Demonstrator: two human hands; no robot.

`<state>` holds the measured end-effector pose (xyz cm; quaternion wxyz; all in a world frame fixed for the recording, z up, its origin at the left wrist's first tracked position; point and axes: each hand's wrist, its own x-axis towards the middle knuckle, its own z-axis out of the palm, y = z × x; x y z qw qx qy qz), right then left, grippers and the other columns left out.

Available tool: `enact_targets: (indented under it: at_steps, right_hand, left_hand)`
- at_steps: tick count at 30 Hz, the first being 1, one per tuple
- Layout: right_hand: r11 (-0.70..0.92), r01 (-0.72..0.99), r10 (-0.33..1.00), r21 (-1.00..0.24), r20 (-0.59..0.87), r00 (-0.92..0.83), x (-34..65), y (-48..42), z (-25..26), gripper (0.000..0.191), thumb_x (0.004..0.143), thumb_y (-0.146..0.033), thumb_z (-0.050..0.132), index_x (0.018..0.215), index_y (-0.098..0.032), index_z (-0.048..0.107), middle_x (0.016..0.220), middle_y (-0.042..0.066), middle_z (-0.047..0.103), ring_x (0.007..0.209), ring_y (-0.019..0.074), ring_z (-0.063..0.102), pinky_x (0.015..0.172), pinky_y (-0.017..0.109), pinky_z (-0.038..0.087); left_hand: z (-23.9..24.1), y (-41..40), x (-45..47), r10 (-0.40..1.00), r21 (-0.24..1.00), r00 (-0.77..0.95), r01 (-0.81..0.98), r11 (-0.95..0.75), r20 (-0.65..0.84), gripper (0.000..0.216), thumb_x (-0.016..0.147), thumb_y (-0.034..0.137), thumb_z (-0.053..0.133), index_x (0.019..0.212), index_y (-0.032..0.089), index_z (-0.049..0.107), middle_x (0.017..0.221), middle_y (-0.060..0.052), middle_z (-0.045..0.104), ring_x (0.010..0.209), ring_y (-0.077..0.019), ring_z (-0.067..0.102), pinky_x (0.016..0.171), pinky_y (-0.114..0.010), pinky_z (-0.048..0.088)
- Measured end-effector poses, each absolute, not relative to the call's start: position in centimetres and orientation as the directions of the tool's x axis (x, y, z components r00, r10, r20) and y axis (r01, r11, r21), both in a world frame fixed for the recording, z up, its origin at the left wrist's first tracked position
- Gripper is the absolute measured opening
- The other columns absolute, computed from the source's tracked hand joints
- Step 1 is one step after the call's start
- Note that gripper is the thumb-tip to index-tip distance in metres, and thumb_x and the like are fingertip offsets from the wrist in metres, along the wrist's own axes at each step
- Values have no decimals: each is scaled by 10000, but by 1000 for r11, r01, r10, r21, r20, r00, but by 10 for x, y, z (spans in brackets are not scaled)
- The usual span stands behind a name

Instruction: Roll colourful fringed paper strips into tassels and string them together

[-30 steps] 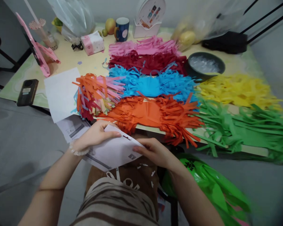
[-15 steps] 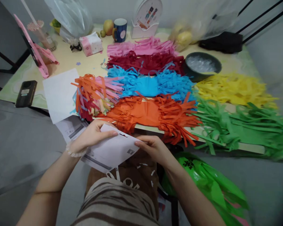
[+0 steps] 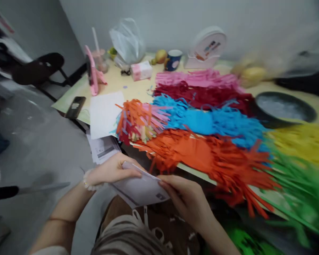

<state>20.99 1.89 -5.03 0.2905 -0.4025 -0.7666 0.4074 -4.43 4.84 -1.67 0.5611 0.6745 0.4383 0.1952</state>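
Observation:
A white printed sheet of paper (image 3: 140, 186) is held above my lap by both hands. My left hand (image 3: 119, 170), with a pale beaded bracelet at the wrist, pinches its upper left edge, thumb on top. At the upper right edge, my right hand (image 3: 184, 193) grips the same sheet between thumb and fingers. The sheet's top edge looks bent over. Just beyond my hands, an orange fringed bundle (image 3: 194, 150) hangs partly over the table edge. A multicoloured tassel bunch (image 3: 138, 122) lies to its left, beside a blank white sheet (image 3: 103, 109).
Blue (image 3: 199, 121), dark red (image 3: 199, 95) and pink fringed bundles (image 3: 202, 78) lie in rows behind. Yellow (image 3: 305, 141) and green ones (image 3: 303, 187) are at right, near a dark bowl (image 3: 284, 108). A phone (image 3: 76, 107) sits at the table's left edge.
The camera view has swung left, so the table items appear farther right. Both hands still hold the sheet, whose top edge now tilts and looks more folded.

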Motion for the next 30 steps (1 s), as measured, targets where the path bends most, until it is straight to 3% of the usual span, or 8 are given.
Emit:
enact_targets:
  at_steps: [3,8,13,16,23,28,30]
  right_hand:
    - [461,337,772,-821,183,-608,184,41,-37,249,989,-300,512,999,-241,753,881,44,776,780,184,727,677,257,541]
    - [596,342,746,-726,344,-570,107,105,-25,213,957,-253,521,1018,-201,719,972,84,774,888,219,731,814,316,550]
    - [568,371,721,-735,227,-655,2,161,-65,251,854,-78,488,1058,-175,598,968,86,734,871,200,718,786,310,537]
    - [570,401,718,-717,197,-667,-33,178,-101,309,773,-21,468,1035,-164,548,942,109,701,870,225,696,782,347,535]
    - [604,419,716,-678,232,-658,-28,195,-144,344,765,-81,484,1097,-171,499,1065,162,663,995,282,653,893,451,517]
    - [640,396,687,-659,259,-679,-19,197,-148,380,769,-101,505,1143,-169,490,1132,164,642,1090,277,630,958,454,512]
    - [651,400,680,-645,263,-684,-15,194,-148,384,778,-113,518,1157,-169,491,1149,162,632,1096,271,626,963,449,515]
  left_hand:
    - [-16,25,-80,894,917,402,399,24,-199,248,875,356,679,963,152,791,917,-82,797,816,-181,728,756,-227,536]
    - [-22,4,-138,949,805,236,592,31,-210,276,925,387,598,880,163,752,893,-55,769,822,-173,691,786,-245,517]
    - [-59,14,-167,989,578,56,815,34,-137,238,952,287,525,837,153,685,947,-76,696,895,-208,649,850,-310,494]
    - [-81,24,-176,990,483,4,873,66,-143,211,945,252,511,891,159,693,1097,-91,680,951,-223,663,891,-333,504]
    - [-101,39,-189,990,473,-14,878,80,-141,224,952,246,497,892,179,702,1302,-62,627,986,-200,674,918,-327,522]
    - [-99,47,-183,996,406,86,911,-69,-25,258,979,314,487,926,173,697,1189,-85,633,943,-202,669,816,-323,542]
    - [-99,51,-180,993,381,122,918,-108,-12,261,980,317,489,919,174,698,1364,-89,572,1005,-211,668,831,-331,543]
